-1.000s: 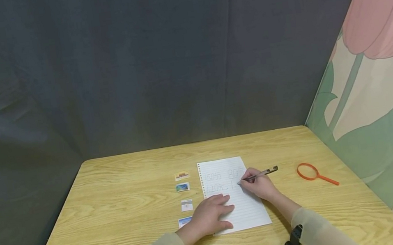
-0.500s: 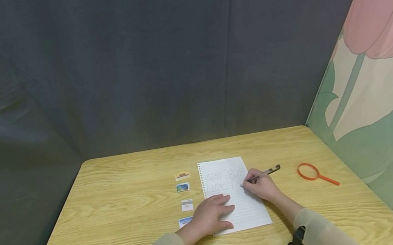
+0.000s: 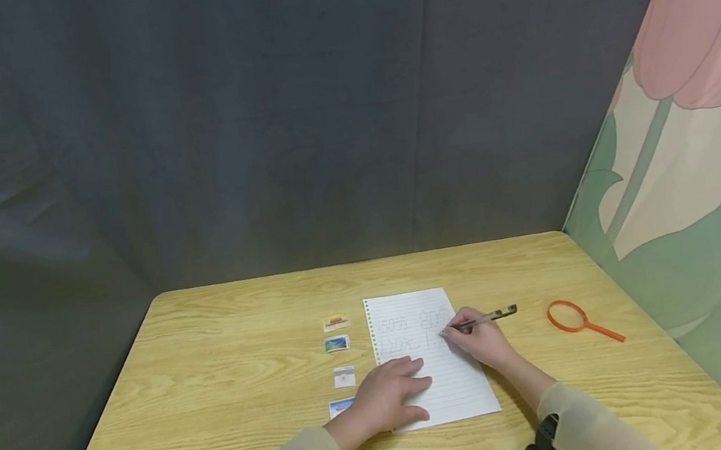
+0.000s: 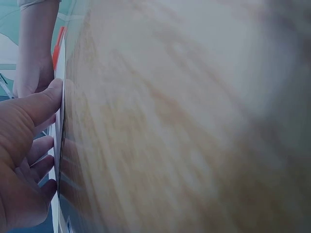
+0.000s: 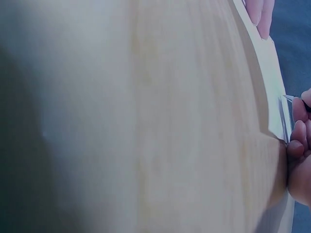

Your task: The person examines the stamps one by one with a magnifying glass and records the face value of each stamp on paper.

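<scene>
A lined sheet of paper (image 3: pixel 457 391) with punched holes along its left edge lies on the wooden table. Handwritten figures fill its upper part, two rows of them. My left hand (image 3: pixel 386 396) rests on the sheet's lower left with fingers spread. Between thumb and fingers, my right hand (image 3: pixel 481 342) pinches a dark pen (image 3: pixel 498 313), its tip at the second row of writing. In the right wrist view the pen tip meets the paper (image 5: pixel 272 87) beside the curled right hand (image 5: pixel 301 145). The left wrist view shows the left hand (image 4: pixel 24 145) flat along the sheet.
Left of the sheet stand several small stamp-like pictures in a column, among them a yellow one (image 3: pixel 335 322), a blue-green one (image 3: pixel 337 343) and a grey-white one (image 3: pixel 344 377). The lowest (image 3: pixel 340 407) is partly behind the left forearm. An orange magnifying glass (image 3: pixel 584 321) lies at the right.
The pen and right hand have made small shifts around the second row of writing. The left hand has stayed in place on the sheet.
</scene>
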Tool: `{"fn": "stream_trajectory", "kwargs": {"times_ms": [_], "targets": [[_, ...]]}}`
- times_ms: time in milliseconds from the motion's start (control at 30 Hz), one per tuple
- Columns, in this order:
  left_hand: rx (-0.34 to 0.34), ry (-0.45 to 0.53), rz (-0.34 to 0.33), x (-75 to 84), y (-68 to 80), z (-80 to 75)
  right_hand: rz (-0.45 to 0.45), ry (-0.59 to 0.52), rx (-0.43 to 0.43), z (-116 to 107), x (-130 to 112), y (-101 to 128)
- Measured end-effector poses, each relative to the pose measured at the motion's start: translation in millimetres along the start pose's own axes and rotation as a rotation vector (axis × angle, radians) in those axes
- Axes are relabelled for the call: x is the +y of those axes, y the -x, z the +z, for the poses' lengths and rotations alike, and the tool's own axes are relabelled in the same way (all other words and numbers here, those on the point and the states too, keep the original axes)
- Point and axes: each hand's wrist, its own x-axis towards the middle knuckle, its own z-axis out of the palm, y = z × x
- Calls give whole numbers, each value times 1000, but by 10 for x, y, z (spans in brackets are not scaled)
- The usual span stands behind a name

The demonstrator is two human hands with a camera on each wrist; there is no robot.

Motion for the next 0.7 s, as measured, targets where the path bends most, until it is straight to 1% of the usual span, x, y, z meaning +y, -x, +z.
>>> {"fn": "stream_trajectory", "kwargs": {"times_ms": [300,433,567,700], "targets": [[4,3,5,-2,-1,-5,-31,53,-2,16,10,-24],[3,-2,2,-11,-4,2,-21,60,0,5,11,-35],[0,0,0,-17,-7,16,-2,43,-3,-22,23,-45],[-2,-6,-3,-25,-13,36,34,-12,-3,-68,53,-64]]}}
